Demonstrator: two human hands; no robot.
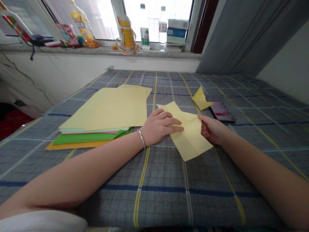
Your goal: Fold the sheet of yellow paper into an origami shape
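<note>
Working creased yellow paper (pixel 193 133) over the checked cloth (pixel 164 180), right of the paper stack (pixel 116 109). Steadying its left part with the left hand (pixel 159 126), grip loosely spread; pinching its right edge between thumb and fingers of the right hand (pixel 214 129). Best to align edges before pressing, smooth creases outward, and avoid tugging against the steadying fingers.

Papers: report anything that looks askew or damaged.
The stack is askew: its green sheet and orange sheet jut out at the near edge, and a yellow sheet pokes past the far right corner, unlike a squared pile. The folded paper is creased, but no tear shows.
</note>
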